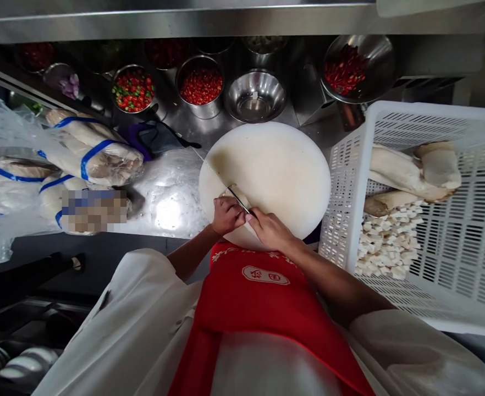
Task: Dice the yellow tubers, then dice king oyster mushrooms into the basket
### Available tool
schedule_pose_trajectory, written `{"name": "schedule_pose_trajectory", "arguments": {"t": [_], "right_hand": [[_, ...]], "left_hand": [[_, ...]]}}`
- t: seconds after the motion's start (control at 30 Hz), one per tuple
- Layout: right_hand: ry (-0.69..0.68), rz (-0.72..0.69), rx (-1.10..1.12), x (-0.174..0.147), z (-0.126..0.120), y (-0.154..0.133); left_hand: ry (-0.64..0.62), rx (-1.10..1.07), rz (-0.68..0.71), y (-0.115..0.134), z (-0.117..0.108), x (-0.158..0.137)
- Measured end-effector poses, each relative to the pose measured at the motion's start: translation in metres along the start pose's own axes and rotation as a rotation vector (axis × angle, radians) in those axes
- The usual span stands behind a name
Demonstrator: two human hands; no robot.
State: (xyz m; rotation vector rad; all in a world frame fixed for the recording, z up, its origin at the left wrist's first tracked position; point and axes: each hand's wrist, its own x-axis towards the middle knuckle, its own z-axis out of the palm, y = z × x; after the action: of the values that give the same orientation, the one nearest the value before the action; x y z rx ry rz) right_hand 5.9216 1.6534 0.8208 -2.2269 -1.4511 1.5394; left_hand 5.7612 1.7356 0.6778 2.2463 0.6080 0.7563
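Observation:
A round white cutting board (284, 170) lies in front of me. My right hand (271, 228) is closed around the handle of a knife (239, 198), whose thin blade points away and to the left over the board's near left part. Just left of the blade, my left hand (228, 215) has its fingers curled down on a pale piece of mushroom (239, 190), mostly hidden by the fingers and the knife. In a white plastic basket (432, 111) at the right lie large whole king oyster mushrooms (397, 171) and a heap of cut mushroom pieces (391, 242).
Bagged mushrooms with blue bands (98, 157) lie at the left. Along the back stand a bowl of chopped red and green chilies (133, 89), a pot of red chilies (201, 87), a steel bowl (255, 96) and a pan of dried chilies (345, 71). A steel shelf edge (176, 22) runs above.

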Motion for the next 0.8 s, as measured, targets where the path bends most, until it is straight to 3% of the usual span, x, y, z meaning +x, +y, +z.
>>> {"name": "schedule_pose_trajectory", "arguments": {"t": [0.17, 0.27, 0.4, 0.47, 0.53, 0.7, 0.8], "right_hand": [[0.022, -0.060, -0.058, -0.003, -0.004, 0.001], [-0.024, -0.092, -0.056, -0.046, -0.018, 0.005], [-0.073, 0.084, 0.133, -0.125, -0.034, 0.013], [-0.089, 0.135, 0.163, -0.148, -0.031, 0.020], [-0.097, 0.154, 0.135, -0.151, -0.020, 0.031], [-0.055, 0.076, 0.032, -0.111, 0.026, 0.061], [-0.014, 0.039, 0.010, -0.101, 0.040, 0.069]], "left_hand": [[-0.020, 0.144, -0.014, 0.001, -0.001, 0.002], [-0.008, 0.159, -0.032, 0.003, -0.001, 0.003], [-0.025, 0.083, -0.076, 0.004, -0.001, 0.004], [-0.020, 0.065, -0.079, 0.004, -0.001, 0.004], [0.007, 0.070, -0.049, 0.004, -0.001, 0.004], [0.009, 0.128, -0.058, 0.003, -0.003, 0.004], [0.011, 0.107, -0.021, 0.004, -0.010, 0.002]]}}
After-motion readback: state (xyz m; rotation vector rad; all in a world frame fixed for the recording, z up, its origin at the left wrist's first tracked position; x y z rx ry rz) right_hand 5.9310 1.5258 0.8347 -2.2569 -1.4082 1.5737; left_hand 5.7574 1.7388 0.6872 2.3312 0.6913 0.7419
